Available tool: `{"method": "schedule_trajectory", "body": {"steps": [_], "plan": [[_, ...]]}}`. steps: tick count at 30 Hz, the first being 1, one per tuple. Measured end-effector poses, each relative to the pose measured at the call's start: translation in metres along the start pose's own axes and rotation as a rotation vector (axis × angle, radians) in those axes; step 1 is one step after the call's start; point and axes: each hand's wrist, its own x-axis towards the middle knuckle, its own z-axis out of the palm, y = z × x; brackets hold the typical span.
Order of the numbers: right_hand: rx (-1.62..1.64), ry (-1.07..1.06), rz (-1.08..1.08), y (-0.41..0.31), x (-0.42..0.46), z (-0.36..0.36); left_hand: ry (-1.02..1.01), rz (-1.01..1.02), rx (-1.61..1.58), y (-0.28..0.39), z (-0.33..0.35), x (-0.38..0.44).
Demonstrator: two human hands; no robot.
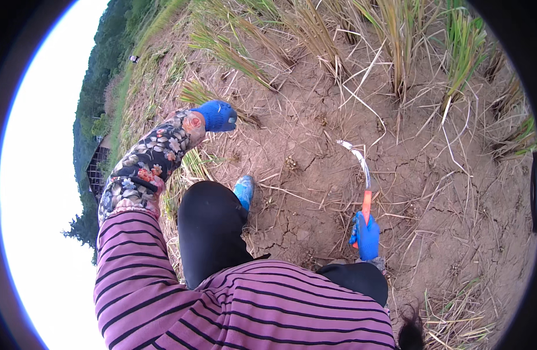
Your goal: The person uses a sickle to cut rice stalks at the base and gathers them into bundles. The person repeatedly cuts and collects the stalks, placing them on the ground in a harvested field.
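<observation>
My right hand, in a blue knitted glove, is closed around the orange handle of a sickle. The sickle's curved pale blade points away from me, just over the cracked soil. My left hand, gloved in blue too, reaches forward at the left with its fingers curled and partly hidden. A clump of rice-like stalks shows right behind it; whether the fingers grip these stalks I cannot tell. A floral sleeve cover runs up the left forearm.
Several clumps of green and yellow stalks stand ahead. Dry straw litters the cracked soil. My blue boot is planted between the hands. More straw lies at lower right. Far off, a person is near the trees.
</observation>
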Motion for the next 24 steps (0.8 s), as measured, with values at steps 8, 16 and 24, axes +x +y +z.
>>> {"method": "schedule_trajectory", "body": {"steps": [8, 16, 24], "plan": [[-0.434, 0.042, -0.03, -0.009, -0.002, 0.02, -0.329, -0.258, -0.413, -0.029, 0.245, 0.01], [-1.11, -0.045, -0.113, -0.065, 0.012, 0.071, 0.571, -0.354, -1.237, -0.082, 0.227, 0.135], [-0.977, -0.075, 0.06, -0.142, 0.116, 0.231, 0.981, -0.31, -2.172, -0.128, 0.251, 0.22]]}}
